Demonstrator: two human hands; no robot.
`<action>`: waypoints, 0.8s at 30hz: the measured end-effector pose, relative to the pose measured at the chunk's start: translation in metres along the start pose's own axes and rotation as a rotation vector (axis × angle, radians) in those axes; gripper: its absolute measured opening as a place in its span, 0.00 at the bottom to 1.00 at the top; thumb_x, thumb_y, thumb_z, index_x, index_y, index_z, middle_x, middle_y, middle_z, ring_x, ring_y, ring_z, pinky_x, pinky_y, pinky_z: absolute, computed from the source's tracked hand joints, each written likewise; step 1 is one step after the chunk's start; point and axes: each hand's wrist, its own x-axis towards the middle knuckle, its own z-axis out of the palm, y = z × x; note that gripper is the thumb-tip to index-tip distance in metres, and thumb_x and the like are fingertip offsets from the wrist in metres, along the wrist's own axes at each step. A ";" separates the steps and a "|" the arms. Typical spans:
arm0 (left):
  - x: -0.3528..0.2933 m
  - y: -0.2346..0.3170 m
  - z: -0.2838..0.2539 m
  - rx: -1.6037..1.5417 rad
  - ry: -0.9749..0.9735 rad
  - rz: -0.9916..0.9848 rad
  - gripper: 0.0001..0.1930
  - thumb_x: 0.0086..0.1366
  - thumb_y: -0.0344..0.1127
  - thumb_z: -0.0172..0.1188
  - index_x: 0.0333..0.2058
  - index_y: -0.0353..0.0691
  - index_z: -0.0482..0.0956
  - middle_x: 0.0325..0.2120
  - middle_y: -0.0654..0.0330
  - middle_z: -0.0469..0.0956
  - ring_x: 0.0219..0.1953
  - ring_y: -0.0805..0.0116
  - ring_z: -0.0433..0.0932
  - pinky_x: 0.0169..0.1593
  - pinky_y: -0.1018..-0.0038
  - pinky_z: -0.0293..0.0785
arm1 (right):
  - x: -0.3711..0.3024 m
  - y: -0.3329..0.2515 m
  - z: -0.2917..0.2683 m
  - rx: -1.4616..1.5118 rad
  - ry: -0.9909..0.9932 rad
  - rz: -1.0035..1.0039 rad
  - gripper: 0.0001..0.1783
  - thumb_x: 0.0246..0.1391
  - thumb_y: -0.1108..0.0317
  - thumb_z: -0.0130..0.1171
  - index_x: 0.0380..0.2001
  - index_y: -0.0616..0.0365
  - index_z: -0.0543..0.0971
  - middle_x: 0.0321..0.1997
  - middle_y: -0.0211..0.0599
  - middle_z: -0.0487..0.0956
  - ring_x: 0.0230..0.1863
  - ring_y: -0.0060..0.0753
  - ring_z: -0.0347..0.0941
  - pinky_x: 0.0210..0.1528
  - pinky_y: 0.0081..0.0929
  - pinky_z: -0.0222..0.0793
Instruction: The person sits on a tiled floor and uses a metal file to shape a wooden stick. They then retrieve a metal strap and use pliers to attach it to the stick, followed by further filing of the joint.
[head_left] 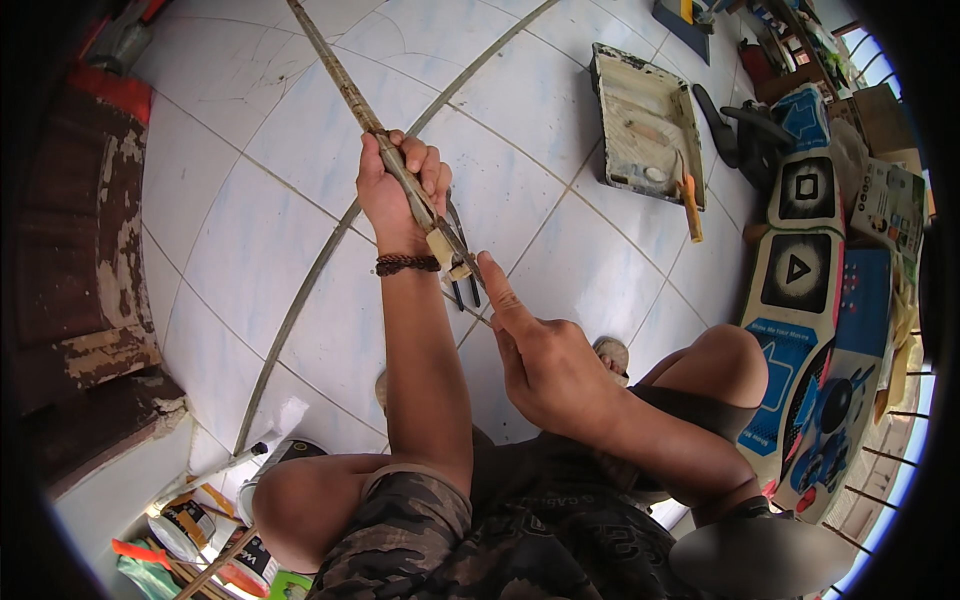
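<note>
My left hand [405, 195] is closed around a long, thin, worn pole [345, 88] that slants from the upper left toward me. A small pale block-like piece [440, 246] sits at the pole's near end, below my left fist. Beside that end is my right hand [550, 365], its index finger stretched along it and the other fingers curled. What those curled fingers hold is mostly hidden; only a thin dark edge shows near the fingertip. Two slim dark prongs [463, 290], perhaps tool handles, show behind the pole's end.
A paint-stained tray [598, 120] lies ahead right on the tiled floor, an orange-handled tool [691, 208] against its edge. Printed panels [800, 270] and boxes line the right. Paint cans [185, 525] stand at lower left, below a peeling brown wooden door [75, 220].
</note>
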 end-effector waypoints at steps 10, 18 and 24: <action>0.000 -0.004 0.003 0.051 0.064 0.011 0.19 0.74 0.52 0.39 0.31 0.44 0.66 0.15 0.63 0.63 0.09 0.70 0.58 0.09 0.74 0.55 | 0.003 0.008 0.004 -0.094 0.068 -0.127 0.39 0.50 0.81 0.51 0.67 0.68 0.54 0.11 0.49 0.71 0.13 0.50 0.72 0.20 0.44 0.70; -0.005 -0.003 0.007 0.142 0.166 0.026 0.19 0.74 0.52 0.39 0.31 0.44 0.64 0.14 0.63 0.62 0.10 0.71 0.57 0.13 0.74 0.51 | 0.011 0.009 0.008 -0.149 0.008 -0.036 0.36 0.56 0.81 0.49 0.68 0.64 0.54 0.13 0.52 0.71 0.16 0.58 0.72 0.23 0.47 0.70; -0.007 -0.006 0.006 0.263 0.257 0.030 0.18 0.74 0.52 0.40 0.32 0.44 0.63 0.14 0.63 0.62 0.10 0.71 0.58 0.15 0.74 0.52 | 0.023 0.019 0.013 -0.095 0.010 -0.079 0.38 0.54 0.81 0.49 0.68 0.67 0.51 0.14 0.53 0.73 0.16 0.58 0.72 0.24 0.50 0.71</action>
